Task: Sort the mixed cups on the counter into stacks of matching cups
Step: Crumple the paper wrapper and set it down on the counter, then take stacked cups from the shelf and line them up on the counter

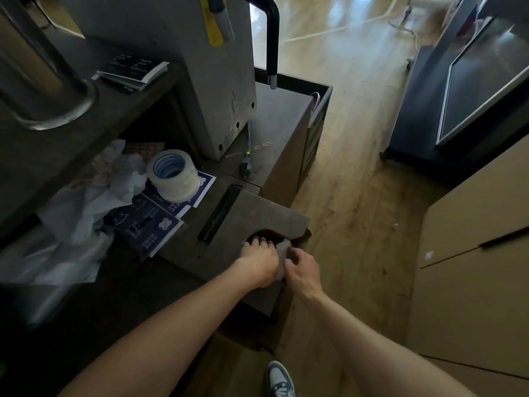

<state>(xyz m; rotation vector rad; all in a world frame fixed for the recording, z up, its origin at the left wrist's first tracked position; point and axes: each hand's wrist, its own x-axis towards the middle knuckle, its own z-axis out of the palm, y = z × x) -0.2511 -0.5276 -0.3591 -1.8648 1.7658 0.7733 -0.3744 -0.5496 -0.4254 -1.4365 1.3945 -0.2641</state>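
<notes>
Pale cup caught between my left hand and right hand.
The cup is blurred, but I take it for one. It lies between my hands, its long axis running away from me toward the dark hole in the counter. My right hand curls round it and pinches it. My left presses its other side, fingers bent over the hole's edge; I cannot tell if it grips. Neither hand is nearer.
</notes>
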